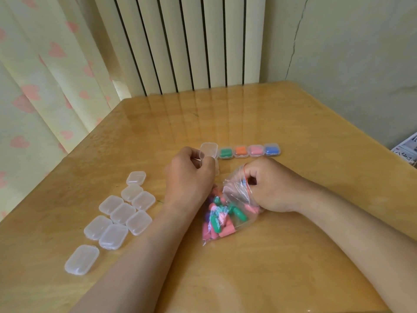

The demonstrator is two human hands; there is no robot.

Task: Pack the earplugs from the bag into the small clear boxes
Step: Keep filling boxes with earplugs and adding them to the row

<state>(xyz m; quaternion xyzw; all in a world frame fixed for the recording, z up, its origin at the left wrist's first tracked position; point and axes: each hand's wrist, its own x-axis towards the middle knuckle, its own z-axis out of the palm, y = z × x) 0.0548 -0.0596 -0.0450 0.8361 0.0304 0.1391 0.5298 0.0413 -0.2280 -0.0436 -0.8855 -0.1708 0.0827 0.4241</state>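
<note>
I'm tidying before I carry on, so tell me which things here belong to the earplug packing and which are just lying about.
Job: bag of earplugs in the right hand, open box in the left hand, four filled boxes, empty boxes.
Lying about: newspaper, radiator, curtain.

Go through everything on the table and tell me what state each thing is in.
open box: lid up, looks empty, held by the left hand.
row of four boxes: closed, filled green, orange, pink, blue.
nine spare boxes: closed, empty, on the table.
bag: lying down, full of earplugs, mouth gripped by the right hand; sealed or not, cannot tell.
</note>
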